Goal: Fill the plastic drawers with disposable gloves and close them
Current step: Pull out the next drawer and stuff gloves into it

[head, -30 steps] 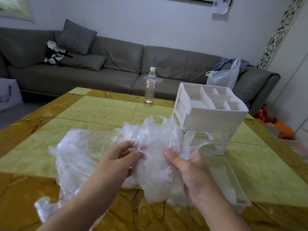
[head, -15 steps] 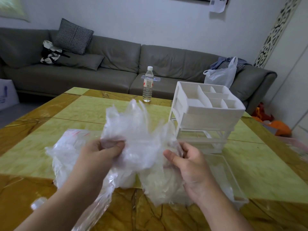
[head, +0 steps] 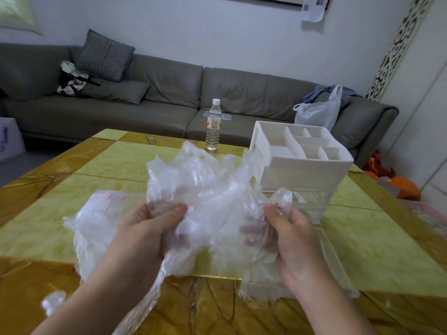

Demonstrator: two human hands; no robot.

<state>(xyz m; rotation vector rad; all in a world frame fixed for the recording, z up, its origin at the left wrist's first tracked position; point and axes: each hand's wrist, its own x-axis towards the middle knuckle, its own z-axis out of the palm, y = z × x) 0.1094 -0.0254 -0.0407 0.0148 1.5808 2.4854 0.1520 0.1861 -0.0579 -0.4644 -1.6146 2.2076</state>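
A crumpled bunch of clear disposable gloves (head: pixel 208 194) is held up over the table between both hands. My left hand (head: pixel 150 228) grips its left side with the thumb on top. My right hand (head: pixel 290 238) pinches its right side, fingers showing through the film. Below and to the left lies the clear glove bag (head: pixel 96 228) with red print. A clear plastic drawer (head: pixel 338 267) lies pulled out on the table under my right hand. Behind it stands the white drawer frame (head: pixel 302 175) with a divided top tray.
The yellow and brown marble table (head: pixel 121 160) carries a water bottle (head: pixel 213 124) at its far edge. A grey sofa (head: pixel 169 97) with cushions and a white plastic bag (head: pixel 319 110) runs behind. Orange items (head: pixel 404 187) lie on the floor at the right.
Both hands have raised the bunch of gloves and spread it wider apart. My left hand shifted left with its side of the film.
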